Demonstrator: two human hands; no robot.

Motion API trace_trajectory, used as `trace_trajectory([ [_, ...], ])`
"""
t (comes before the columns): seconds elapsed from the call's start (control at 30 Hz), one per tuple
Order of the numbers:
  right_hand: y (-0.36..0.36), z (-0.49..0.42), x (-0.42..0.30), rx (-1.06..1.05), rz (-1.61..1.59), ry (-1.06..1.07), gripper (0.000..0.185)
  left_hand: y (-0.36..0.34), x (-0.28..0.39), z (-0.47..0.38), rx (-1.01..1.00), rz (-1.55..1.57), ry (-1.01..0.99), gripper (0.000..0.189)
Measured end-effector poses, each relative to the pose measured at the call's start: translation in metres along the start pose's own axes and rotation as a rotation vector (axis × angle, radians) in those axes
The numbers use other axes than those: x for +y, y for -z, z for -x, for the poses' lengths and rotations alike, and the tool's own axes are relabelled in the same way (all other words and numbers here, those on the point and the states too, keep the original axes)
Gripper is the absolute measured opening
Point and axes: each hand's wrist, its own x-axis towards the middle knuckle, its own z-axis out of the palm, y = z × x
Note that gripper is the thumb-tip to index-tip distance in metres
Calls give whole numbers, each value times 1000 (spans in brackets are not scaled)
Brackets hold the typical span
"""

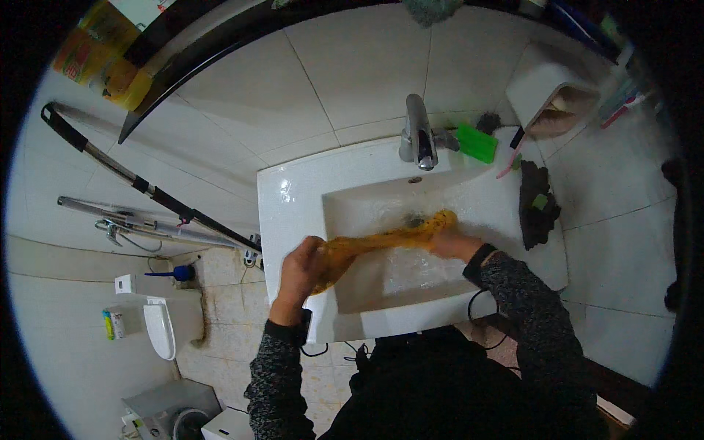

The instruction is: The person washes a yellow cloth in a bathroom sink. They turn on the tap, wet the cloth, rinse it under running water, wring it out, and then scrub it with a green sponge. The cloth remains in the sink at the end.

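A yellow-orange cloth (pixel 385 242) is stretched across the basin of a white washbasin (pixel 291 209). My left hand (pixel 302 269) grips its left end over the basin's left rim, and some of the cloth hangs down below the fingers. My right hand (pixel 454 245) holds the other end, where a bunched part sticks out beyond the fist. Behind the cloth, the drain (pixel 413 220) is partly hidden. The chrome faucet (pixel 421 135) stands at the back of the basin, above the cloth.
On the right of the washbasin lie a bright green block (pixel 477 143), a pink-handled brush (pixel 509 159) and a dark cloth (pixel 536 206). A telescopic pole (pixel 165 201) leans at the left. Farther left are a toilet (pixel 159 327) and a washing machine (pixel 170 410). A dark shelf (pixel 220 52) overhangs the back.
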Motion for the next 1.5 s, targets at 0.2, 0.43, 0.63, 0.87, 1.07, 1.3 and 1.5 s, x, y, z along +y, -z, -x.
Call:
trace_trajectory([
  [0.2,-64,-18,29,-286,249,134,28,-30,-24,19,-230,-127,-5,17],
  [0.43,82,54,-40,339,-93,412,22,13,5,13,-106,272,150,18],
  [0.63,170,131,-124,741,-266,492,19,65,63,-7,109,544,29,16],
  [0.87,196,154,-168,770,-538,667,16,100,136,-29,125,646,-101,27],
  [1.07,185,134,-199,720,-640,782,15,68,163,-50,-145,579,-243,69],
  [1.3,171,132,-173,693,-818,757,21,39,143,-61,-27,443,-120,29],
  [1.5,121,90,-117,914,-1056,403,22,29,142,-54,27,442,-170,31],
])
